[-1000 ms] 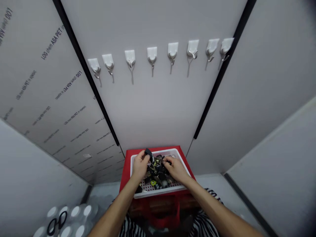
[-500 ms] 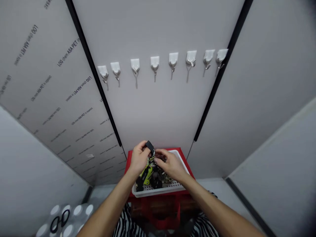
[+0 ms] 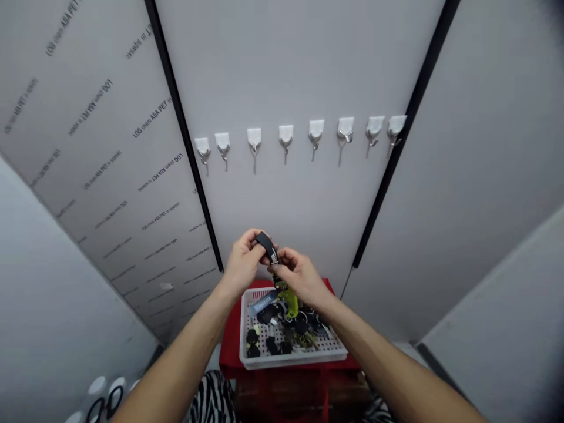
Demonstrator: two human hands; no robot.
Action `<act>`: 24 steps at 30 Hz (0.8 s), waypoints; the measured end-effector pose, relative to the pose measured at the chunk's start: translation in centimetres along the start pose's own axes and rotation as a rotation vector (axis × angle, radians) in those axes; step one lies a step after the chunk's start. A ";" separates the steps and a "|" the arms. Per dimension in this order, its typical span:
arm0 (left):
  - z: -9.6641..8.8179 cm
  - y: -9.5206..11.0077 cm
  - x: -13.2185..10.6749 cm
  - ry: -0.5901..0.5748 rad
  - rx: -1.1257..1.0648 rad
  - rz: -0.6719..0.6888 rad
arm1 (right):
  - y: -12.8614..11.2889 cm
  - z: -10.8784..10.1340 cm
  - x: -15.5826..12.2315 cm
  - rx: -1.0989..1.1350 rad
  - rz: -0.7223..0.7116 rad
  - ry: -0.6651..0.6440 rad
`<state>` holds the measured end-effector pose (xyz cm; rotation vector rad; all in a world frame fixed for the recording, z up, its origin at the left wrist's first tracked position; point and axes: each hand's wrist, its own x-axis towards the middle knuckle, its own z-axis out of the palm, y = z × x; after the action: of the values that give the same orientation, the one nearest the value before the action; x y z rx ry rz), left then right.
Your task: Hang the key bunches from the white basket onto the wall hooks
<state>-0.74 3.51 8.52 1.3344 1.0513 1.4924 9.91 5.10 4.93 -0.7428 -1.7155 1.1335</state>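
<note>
My left hand (image 3: 242,264) is closed, its thumb and fingers pinching the black strap (image 3: 267,245) of a keychain. Close against it, my right hand (image 3: 305,277) grips the lower end of the same keychain near its metal part, which the fingers partly hide. A yellow-green piece (image 3: 289,303) hangs or lies just below the hands; I cannot tell whether it belongs to the held keychain. Beneath both hands stands a white perforated basket (image 3: 295,360), holding several black keychains and keys (image 3: 308,339) and a grey-blue tag (image 3: 264,301).
The basket rests on a red cloth-like surface (image 3: 231,346). Ahead, several white hooks (image 3: 286,134) run in a row across the grey wall panel (image 3: 286,200), between two black strips. White-capped bottles (image 3: 97,385) and a black handle (image 3: 115,398) show at lower left.
Both hands have risen a little off the basket with the keychain, uncovering more of the basket's contents. The view has shifted, so the hooks appear lower.
</note>
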 end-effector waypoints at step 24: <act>-9.1 10.0 5.7 0.102 0.224 0.090 | -7.6 4.1 10.9 0.125 -0.140 0.047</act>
<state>-10.78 5.65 19.02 1.4894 1.2689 1.5584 1.87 9.87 15.27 -0.5592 -1.6147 1.1068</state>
